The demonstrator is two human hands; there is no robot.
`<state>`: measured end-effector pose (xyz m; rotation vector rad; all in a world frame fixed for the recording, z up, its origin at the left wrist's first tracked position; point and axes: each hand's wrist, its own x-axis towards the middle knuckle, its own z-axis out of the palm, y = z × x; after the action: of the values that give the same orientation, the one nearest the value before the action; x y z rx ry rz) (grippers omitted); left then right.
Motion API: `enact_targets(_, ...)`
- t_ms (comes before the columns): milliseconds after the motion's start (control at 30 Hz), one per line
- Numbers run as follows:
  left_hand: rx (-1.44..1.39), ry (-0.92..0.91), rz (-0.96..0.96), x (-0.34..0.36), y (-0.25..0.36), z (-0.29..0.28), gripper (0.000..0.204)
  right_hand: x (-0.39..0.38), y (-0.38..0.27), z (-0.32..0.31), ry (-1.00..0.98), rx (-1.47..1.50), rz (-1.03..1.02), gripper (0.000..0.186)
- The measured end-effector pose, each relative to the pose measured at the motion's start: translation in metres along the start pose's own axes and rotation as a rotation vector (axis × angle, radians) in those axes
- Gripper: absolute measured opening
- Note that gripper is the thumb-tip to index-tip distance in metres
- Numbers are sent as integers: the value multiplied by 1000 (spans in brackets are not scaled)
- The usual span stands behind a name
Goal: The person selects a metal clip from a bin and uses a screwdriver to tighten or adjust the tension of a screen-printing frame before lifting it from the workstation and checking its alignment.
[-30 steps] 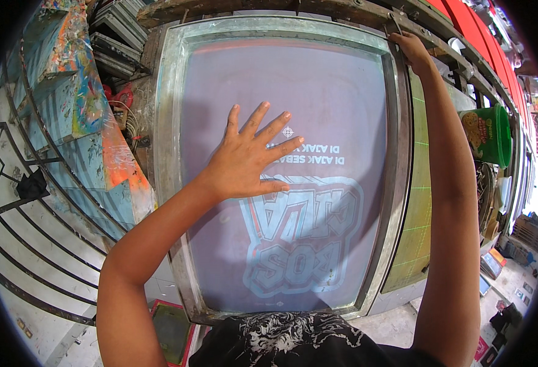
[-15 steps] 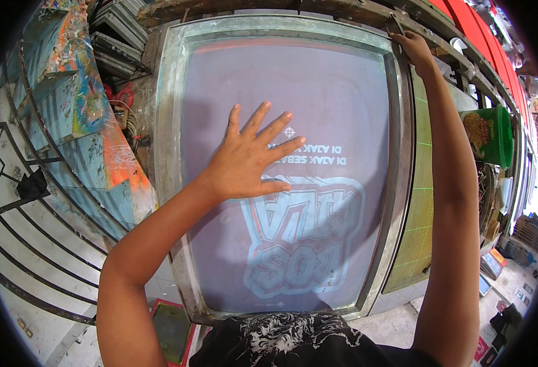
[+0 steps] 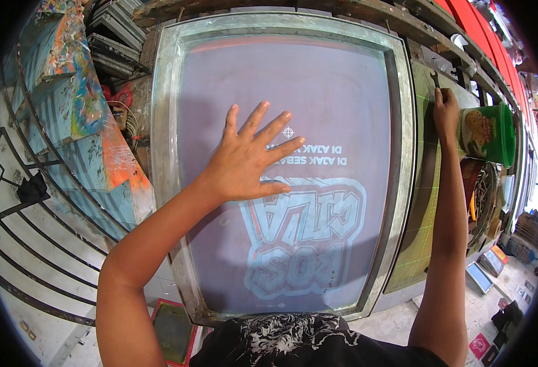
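One screen frame (image 3: 403, 153) lies flat on the bench, long axis running away from the person, its print upside down to them; left hand (image 3: 247, 159) spread flat on the mesh (image 3: 342, 92), right hand (image 3: 446, 113) gripping a wrench (image 3: 434, 78) just past the frame's right rail, one green tub (image 3: 489, 134) right beside it
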<state>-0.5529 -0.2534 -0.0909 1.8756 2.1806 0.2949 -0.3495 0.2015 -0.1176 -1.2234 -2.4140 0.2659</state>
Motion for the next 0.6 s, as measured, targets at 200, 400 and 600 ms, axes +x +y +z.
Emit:
enact_targets(200, 7, 3, 3, 1, 0, 1, 82, -22, -10, -4, 41, -145, -8, 31)
enact_targets(400, -1, 6, 0, 0, 0, 2, 81, -26, -21, -4, 84, -187, -3, 31)
enact_targets(600, -7, -1, -5, 1, 2, 0, 81, -23, -18, 1, 189, -141, -35, 30)
